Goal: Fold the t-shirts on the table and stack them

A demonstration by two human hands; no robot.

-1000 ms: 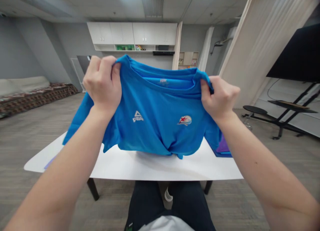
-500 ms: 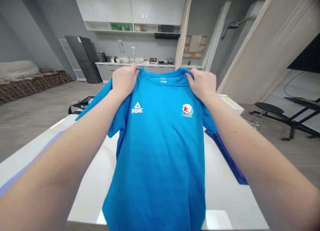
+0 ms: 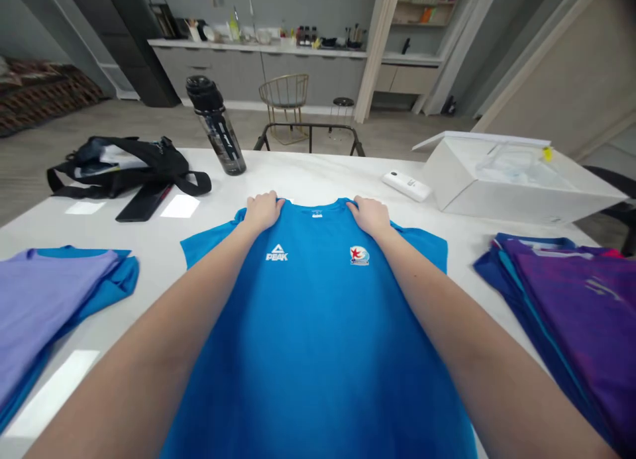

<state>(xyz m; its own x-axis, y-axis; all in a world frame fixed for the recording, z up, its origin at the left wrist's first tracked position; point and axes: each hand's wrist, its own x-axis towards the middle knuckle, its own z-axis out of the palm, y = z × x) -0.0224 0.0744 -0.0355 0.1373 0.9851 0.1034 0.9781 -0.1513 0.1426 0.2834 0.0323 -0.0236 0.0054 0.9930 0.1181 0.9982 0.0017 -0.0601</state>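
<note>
- The blue T-shirt [image 3: 318, 333], held up in the air half a second earlier, had come down onto the white bench [image 3: 293, 174], its upper part lying flat between the arms.
- The camera view had tipped downward, so the black bottle [image 3: 218, 128] and the white handheld device [image 3: 406, 185] had come into sight, and more of the open white box [image 3: 501, 177] showed.
- Two hands were on the shirt: the left hand [image 3: 263, 212] was closed on the cloth at one side of the collar [image 3: 317, 212], and the right hand [image 3: 371, 216] was closed on it at the other.
- One bottle, one black bag [image 3: 132, 167], one flat dark object [image 3: 144, 203], one device and one box stood or lay toward the far side.
- Two groups of garments flanked the shirt: a lavender garment [image 3: 50, 293] over blue cloth on the left, and a folded stack [image 3: 576, 293] on the right.
- The shirt's collar pointed away from the person, its long axis running from near to far; its front faced up with two logos, and its sleeves spread sideways. The hem was out of view.
</note>
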